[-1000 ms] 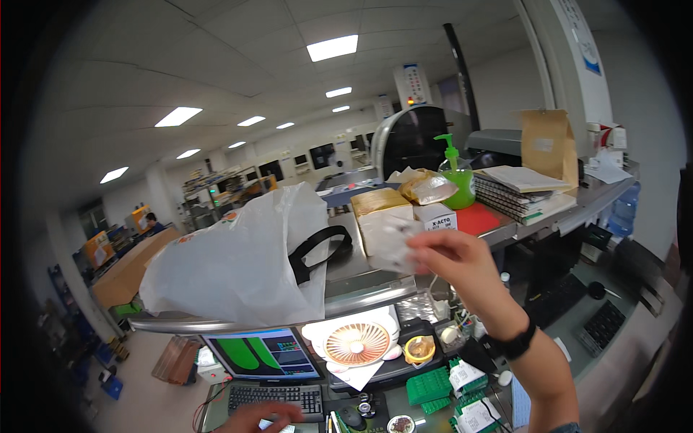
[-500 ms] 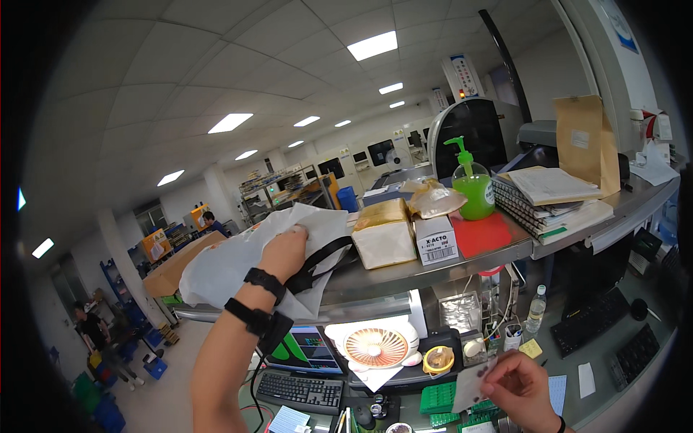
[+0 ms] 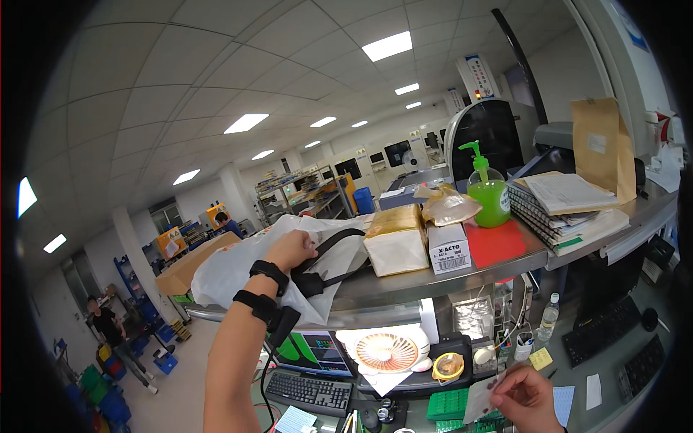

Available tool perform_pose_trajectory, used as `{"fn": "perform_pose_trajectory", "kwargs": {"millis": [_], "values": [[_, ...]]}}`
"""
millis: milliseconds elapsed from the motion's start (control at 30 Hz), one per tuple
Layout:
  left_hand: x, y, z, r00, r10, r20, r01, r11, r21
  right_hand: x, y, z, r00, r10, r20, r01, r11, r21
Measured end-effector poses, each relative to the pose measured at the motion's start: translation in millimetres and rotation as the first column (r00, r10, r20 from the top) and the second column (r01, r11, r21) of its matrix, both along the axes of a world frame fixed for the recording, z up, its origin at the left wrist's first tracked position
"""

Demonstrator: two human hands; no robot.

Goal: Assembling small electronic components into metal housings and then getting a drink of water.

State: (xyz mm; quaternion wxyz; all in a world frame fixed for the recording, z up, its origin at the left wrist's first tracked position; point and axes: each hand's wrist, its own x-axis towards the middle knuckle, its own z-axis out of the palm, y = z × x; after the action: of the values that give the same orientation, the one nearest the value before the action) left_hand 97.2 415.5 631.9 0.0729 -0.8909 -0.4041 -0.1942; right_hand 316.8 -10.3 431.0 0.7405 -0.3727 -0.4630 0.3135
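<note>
On the metal shelf, my left hand (image 3: 291, 250) is at the mouth of a crumpled white plastic bag (image 3: 238, 270), fingers curled inward. What they grip is hidden by the back of the hand. Beside it a black strap (image 3: 336, 252) loops out of the bag. Lower right, over the desk, my right hand (image 3: 528, 398) pinches a small whitish translucent packet (image 3: 478, 399) with dark spots, between thumb and fingers.
A gold-topped wrapped block (image 3: 395, 245), a small white box (image 3: 449, 249), a green pump bottle (image 3: 489, 198) and stacked notebooks (image 3: 563, 206) line the shelf. Below are a lit fan (image 3: 388, 351), a keyboard (image 3: 310, 392), green trays (image 3: 447, 405) and a water bottle (image 3: 548, 316).
The view has shifted, so the scene sits slightly further right and lower. My left hand stays at the bag, whose raised flap has dropped around it. My right hand still holds the packet.
</note>
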Motion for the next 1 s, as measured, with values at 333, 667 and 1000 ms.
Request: {"fn": "perform_pose_trajectory", "kwargs": {"millis": [333,667,1000], "values": [[1,-25,14,0.972,-0.071,0.224,0.123,0.966,-0.229,0,10,-2,1.000,0.008,-0.009,-0.008,1.000,0.003],[-9,-19,15,0.992,0.122,0.034,-0.127,0.972,0.198,0,17,-9,1.000,0.016,0.004,-0.016,1.000,0.002],[-21,-16,20,0.966,0.152,-0.207,-0.170,0.983,-0.075,-8,18,-7,1.000,0.025,-0.013,-0.025,1.000,-0.005]]}}
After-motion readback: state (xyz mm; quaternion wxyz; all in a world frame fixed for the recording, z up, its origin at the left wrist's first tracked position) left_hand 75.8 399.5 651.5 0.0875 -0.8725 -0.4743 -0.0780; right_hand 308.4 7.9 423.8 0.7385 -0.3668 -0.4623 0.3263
